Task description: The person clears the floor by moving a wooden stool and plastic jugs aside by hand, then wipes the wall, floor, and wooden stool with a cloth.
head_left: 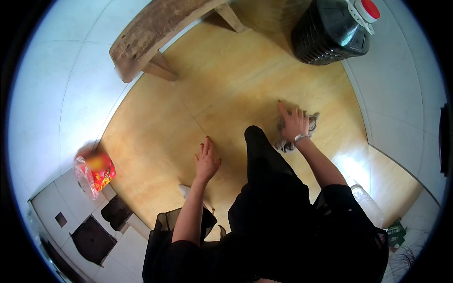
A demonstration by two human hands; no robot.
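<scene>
My right hand (295, 123) presses down on a crumpled grey patterned cloth (313, 122) on the yellowish floor (226, 85). Its fingers are spread over the cloth, and a bracelet circles the wrist. Parts of the cloth show on both sides of the hand; the rest is hidden under it. My left hand (206, 162) is over the floor to the left of my knee, fingers extended and nothing in them. Whether it touches the floor I cannot tell. Between the two hands is my black-clothed knee (255, 137).
A wooden bench (155, 33) stands at the upper left, and a large dark jug (330, 35) with a red cap at the upper right. By the left wall is a red package (104, 174). A clear plastic container (365, 203) lies at the lower right near a green package (396, 233).
</scene>
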